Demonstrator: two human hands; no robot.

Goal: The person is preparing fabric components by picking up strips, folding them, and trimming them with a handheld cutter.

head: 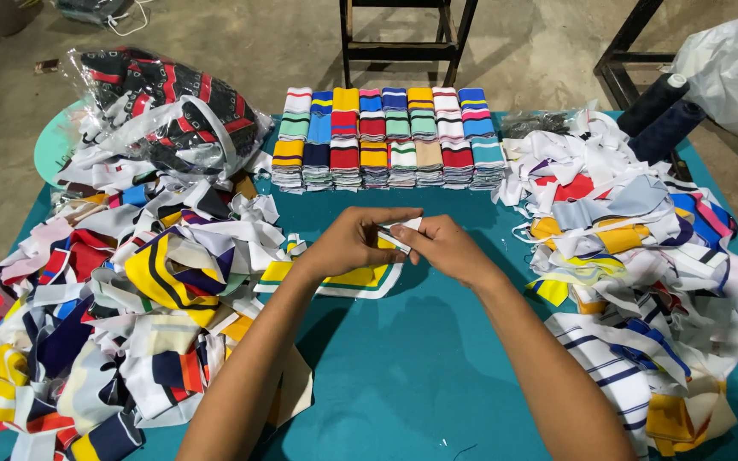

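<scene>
Teal table [420,358], cloth-covered, standing on a grey concrete floor [284,43]. At the far edge, neat stacks of folded striped bands [389,138] in three rows. Left side, a big loose pile of striped strips [121,316]; behind it a clear plastic bag of dark patterned fabric [168,107]. Right side, another loose heap of strips [634,256], with two dark thread cones [659,115] at the far right corner. Near the middle, a yellow, white and green collar piece [356,280] lies flat.
</scene>
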